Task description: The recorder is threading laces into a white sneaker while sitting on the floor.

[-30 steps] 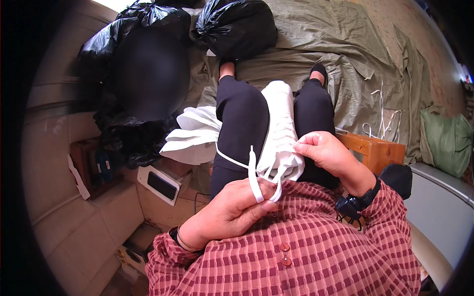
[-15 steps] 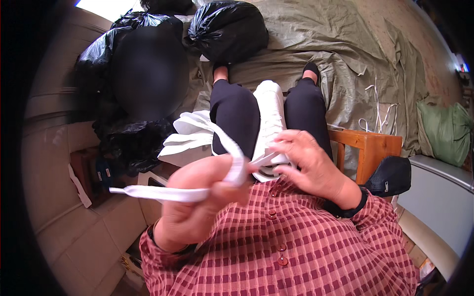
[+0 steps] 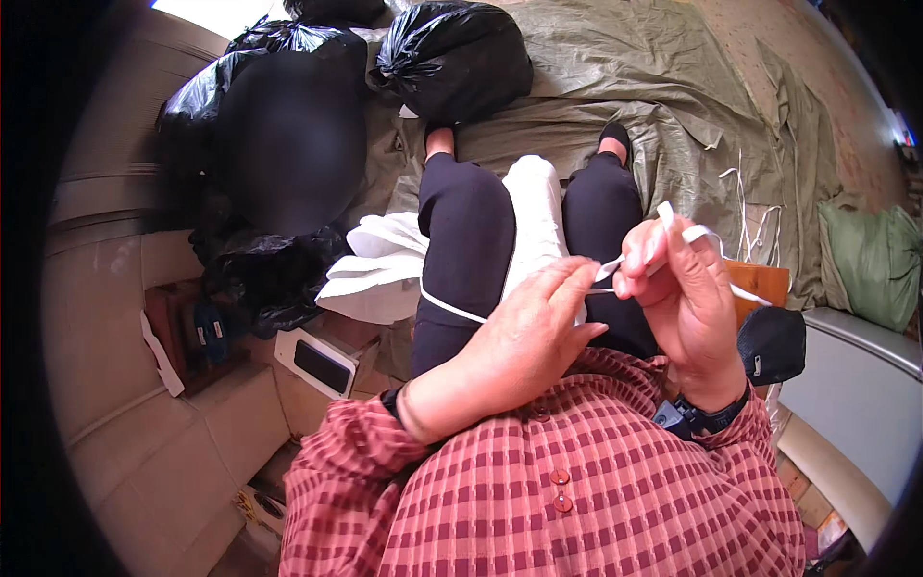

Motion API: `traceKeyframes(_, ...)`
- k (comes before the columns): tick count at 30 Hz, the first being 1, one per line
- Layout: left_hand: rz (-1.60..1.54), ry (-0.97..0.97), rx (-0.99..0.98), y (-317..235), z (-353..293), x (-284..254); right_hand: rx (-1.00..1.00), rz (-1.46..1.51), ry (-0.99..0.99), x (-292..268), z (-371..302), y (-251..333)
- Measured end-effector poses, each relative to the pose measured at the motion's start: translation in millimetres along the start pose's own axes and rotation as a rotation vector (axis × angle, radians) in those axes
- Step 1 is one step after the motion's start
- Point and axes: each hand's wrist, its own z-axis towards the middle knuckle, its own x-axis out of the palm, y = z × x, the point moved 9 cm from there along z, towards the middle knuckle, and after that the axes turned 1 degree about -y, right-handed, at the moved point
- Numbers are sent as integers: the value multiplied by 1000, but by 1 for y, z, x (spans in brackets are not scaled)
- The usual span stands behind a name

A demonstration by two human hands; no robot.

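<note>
A white lace-up shoe point(image 3: 535, 207) sits upright between my thighs, toe pointing away; its opening is hidden behind my hands. My left hand point(image 3: 514, 332) lies over the near part of the shoe, fingers stretched out, thumb apart. Pinched in my raised right hand point(image 3: 678, 288) is a white shoelace point(image 3: 612, 270), which runs from the left fingertips and loops up around the right fingers. Another thin white strand point(image 3: 452, 308) crosses my left thigh. Whether it is the same lace cannot be seen.
Flat white pieces point(image 3: 370, 279) are stacked beside my left thigh. Several black plastic bags point(image 3: 452, 62) stand at the far left. White laces point(image 3: 742, 207) hang over a wooden stool point(image 3: 760, 279) at right, beside a black pouch point(image 3: 772, 344). A green sack point(image 3: 870, 264) lies farther right.
My right hand has risen and moved away from the shoe, pulling lace with it. My left hand, earlier raised with a lace, now lies over the shoe.
</note>
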Motion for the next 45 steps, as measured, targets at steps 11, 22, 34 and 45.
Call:
traceKeyframes(11,127,169,-42,33,-24,-6,125,593,-130,-65,3,15)
traceKeyframes(22,-1186,-653,-747,153,-81,-70,-227,200,-585,-185,-17,63)
traceKeyframes(34,-646,-420,-632,147,-63,-135,-314,-1316,171,-21,-28,-20)
traceKeyframes(45,-32,93,-354,75,-72,-48,-213,-1247,32,-26,-25,-47)
